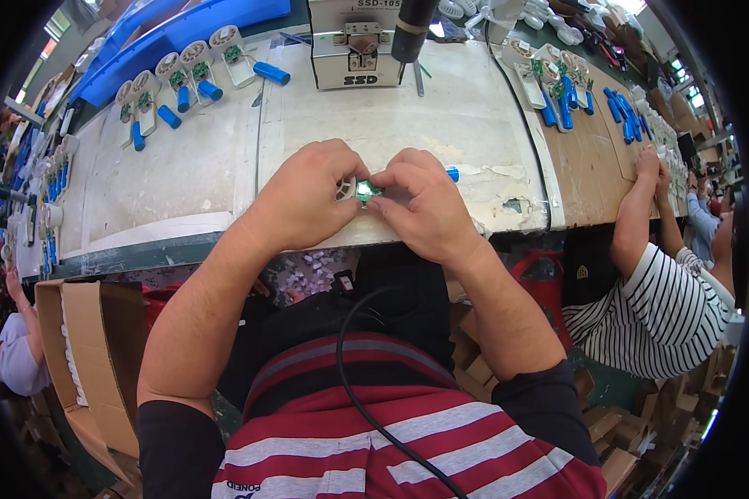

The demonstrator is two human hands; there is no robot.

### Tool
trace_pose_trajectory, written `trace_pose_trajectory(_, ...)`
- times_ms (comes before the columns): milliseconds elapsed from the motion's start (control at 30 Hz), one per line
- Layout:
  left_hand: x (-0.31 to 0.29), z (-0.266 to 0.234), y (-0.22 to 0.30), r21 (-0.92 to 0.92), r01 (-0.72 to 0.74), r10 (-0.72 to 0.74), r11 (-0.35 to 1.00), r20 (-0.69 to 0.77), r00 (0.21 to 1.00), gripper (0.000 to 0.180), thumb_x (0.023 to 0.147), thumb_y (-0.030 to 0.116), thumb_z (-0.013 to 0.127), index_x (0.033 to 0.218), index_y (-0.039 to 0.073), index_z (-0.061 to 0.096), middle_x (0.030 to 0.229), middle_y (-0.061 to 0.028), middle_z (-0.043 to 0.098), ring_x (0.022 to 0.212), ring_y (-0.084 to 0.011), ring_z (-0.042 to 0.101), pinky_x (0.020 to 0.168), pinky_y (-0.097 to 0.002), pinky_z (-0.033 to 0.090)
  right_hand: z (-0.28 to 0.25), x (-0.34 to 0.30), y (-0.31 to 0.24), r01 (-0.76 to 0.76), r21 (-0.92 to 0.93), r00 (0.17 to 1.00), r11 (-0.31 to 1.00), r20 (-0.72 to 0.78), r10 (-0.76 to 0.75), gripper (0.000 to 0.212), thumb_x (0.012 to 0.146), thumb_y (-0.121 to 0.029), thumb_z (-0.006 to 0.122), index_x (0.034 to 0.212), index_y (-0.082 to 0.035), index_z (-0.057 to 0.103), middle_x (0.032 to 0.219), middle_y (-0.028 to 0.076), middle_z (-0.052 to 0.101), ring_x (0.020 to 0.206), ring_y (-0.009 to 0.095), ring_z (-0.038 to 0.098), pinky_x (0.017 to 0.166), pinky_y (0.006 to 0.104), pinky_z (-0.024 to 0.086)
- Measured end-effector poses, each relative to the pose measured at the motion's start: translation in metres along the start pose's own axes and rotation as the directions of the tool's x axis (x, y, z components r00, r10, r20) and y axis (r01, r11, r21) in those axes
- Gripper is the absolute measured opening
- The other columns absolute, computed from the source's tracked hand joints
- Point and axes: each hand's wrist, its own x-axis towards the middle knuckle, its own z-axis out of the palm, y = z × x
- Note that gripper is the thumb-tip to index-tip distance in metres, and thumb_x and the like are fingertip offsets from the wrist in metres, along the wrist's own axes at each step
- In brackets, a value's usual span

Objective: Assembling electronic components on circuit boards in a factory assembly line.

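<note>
Near the table's front edge, my left hand [308, 200] is closed around a small white fan housing [346, 188] with a round slotted head. My right hand [429, 204] pinches the edge of a green circuit board [364, 190] at that housing, thumb and index finger on the board. Fingers cover most of the housing. Just past my right hand, the end of a blue cylindrical battery [452, 174] shows; whether it is wired to the board is hidden.
A metal machine [358, 50] stands ahead, with a black cylinder [413, 32] hanging beside it. White fan housings [225, 38] with boards and blue batteries line the back left, before a blue bin [108, 76]. At right, a person's hands [651, 165] work near loose blue batteries [627, 114].
</note>
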Motion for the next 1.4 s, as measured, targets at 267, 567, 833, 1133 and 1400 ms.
trace_pose_trajectory(267,0.003,-0.005,0.004,0.041,0.002,-0.005,0.999,0.062,0.998,0.024,0.083,0.012,0.08,0.104,0.003,0.073,0.097,-0.0139,0.069,0.093,-0.034,0.066,0.086,-0.0437,0.053,-0.004,-0.005,-0.002,-0.099,0.005,0.994,0.995,-0.034,0.099,0.023,0.082,-0.015,0.087,0.096,-0.003,0.075,0.101,0.013,0.066,0.103,0.037,0.062,0.091,0.0456,0.05)
trace_pose_trajectory(567,0.003,-0.005,0.003,0.031,0.017,-0.02,0.999,0.091,0.996,0.025,0.086,0.016,0.081,0.104,0.003,0.072,0.097,-0.014,0.07,0.095,-0.0354,0.066,0.088,-0.0448,0.053,-0.008,-0.004,-0.004,-0.115,0.037,0.993,0.993,0.022,0.114,0.022,0.081,-0.015,0.088,0.094,-0.003,0.075,0.101,0.014,0.066,0.103,0.036,0.062,0.091,0.0459,0.049)
trace_pose_trajectory(833,0.003,-0.006,-0.004,0.035,-0.084,0.081,0.996,0.069,0.994,0.022,0.087,0.016,0.08,0.104,0.004,0.073,0.097,-0.014,0.07,0.094,-0.0358,0.066,0.088,-0.0454,0.053,-0.014,0.001,-0.002,-0.048,-0.059,0.995,0.997,0.089,0.053,0.03,0.08,-0.018,0.09,0.101,-0.002,0.074,0.102,0.014,0.067,0.105,0.036,0.063,0.092,0.0445,0.051)
trace_pose_trajectory(1133,0.002,-0.007,0.003,0.008,-0.043,0.042,0.999,0.104,0.994,0.02,0.087,0.014,0.079,0.104,0.004,0.072,0.1,-0.0143,0.069,0.1,-0.037,0.063,0.092,-0.0467,0.053,-0.065,0.153,0.04,0.052,0.109,0.893,0.993,-0.45,0.003,0.072,0.086,-0.021,0.094,0.144,-0.002,0.056,0.113,0.009,0.07,0.105,0.02,0.069,0.09,0.0358,0.057)
trace_pose_trajectory(1400,0.0,-0.006,0.0,-0.003,-0.024,0.024,1.0,0.082,0.996,0.02,0.088,0.015,0.079,0.104,0.005,0.072,0.1,-0.0146,0.069,0.1,-0.0371,0.063,0.092,-0.0465,0.053,-0.051,0.218,-0.005,0.246,0.633,0.906,0.734,-0.42,0.059,0.032,0.101,-0.007,0.073,0.126,-0.005,0.054,0.084,0.004,0.064,0.058,0.014,0.062,0.049,0.0257,0.049)
